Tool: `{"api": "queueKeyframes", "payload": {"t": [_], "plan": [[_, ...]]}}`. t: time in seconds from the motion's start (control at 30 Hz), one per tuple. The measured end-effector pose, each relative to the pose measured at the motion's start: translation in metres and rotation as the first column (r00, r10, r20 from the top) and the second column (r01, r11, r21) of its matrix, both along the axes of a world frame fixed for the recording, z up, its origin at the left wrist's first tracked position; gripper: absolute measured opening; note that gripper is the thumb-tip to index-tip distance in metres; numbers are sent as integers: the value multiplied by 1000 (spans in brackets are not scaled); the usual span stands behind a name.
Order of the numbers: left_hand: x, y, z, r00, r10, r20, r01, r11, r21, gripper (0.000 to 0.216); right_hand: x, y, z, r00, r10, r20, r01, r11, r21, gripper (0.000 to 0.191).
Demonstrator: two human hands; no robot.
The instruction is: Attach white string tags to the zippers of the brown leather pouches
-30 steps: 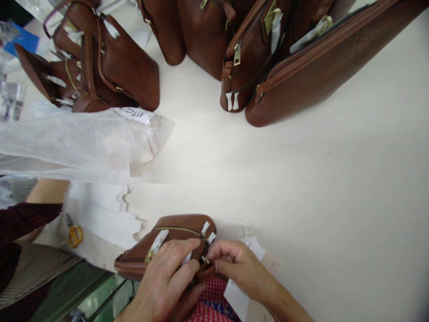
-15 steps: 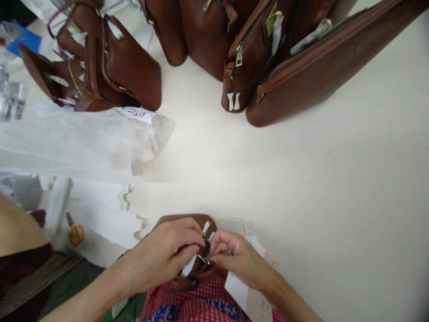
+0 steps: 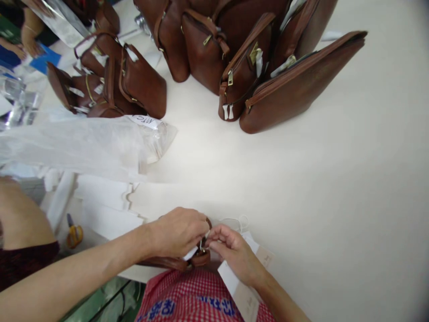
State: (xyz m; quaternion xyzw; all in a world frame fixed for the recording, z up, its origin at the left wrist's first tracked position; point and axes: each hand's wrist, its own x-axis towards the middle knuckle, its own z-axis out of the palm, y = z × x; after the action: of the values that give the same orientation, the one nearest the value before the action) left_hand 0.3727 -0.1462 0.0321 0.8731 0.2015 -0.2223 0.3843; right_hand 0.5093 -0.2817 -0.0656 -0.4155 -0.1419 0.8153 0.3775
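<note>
A small brown leather bag (image 3: 174,264) lies at the near table edge, mostly covered by my hands. My left hand (image 3: 177,232) rests on top of it and pinches at its metal ring and white paper wrap. My right hand (image 3: 231,252) meets it from the right, fingertips closed on the same small ring fitting (image 3: 203,245). Under my right hand lie white paper tags (image 3: 239,286) with a thin white string (image 3: 239,221).
Several brown bags (image 3: 268,89) stand at the back middle, more brown bags (image 3: 110,85) at back left. Clear plastic bags (image 3: 77,143) lie at left, over white paper sheets (image 3: 107,210). Yellow-handled scissors (image 3: 73,232) lie near another person's arm (image 3: 16,219) at left.
My left arm has stretched out further across the bag, covering more of it. Both hands stay pinched at the ring. The view has tilted up, showing more of the far bags.
</note>
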Motion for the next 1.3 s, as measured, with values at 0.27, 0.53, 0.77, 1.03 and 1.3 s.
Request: {"api": "queueKeyframes", "payload": {"t": [0.27,0.53,0.77,1.03,1.3], "plan": [[-4,-24,38,798,597,-90,-572,700,-427,20,14,-7,7,962,-270,40,269,963,7,41],[-4,-53,44,788,612,61,-602,788,-130,19,4,-12,31,912,-346,219,342,938,54,41],[-9,-89,25,848,381,369,-462,872,161,16,-23,-7,38,845,-529,-74,519,846,-119,52],[-5,-125,6,683,460,568,-667,709,228,10,-43,-13,22,821,-570,-28,569,822,-37,45],[-3,-128,9,670,508,541,-698,679,227,20,-43,-18,25,848,-527,50,526,850,36,43]]}}
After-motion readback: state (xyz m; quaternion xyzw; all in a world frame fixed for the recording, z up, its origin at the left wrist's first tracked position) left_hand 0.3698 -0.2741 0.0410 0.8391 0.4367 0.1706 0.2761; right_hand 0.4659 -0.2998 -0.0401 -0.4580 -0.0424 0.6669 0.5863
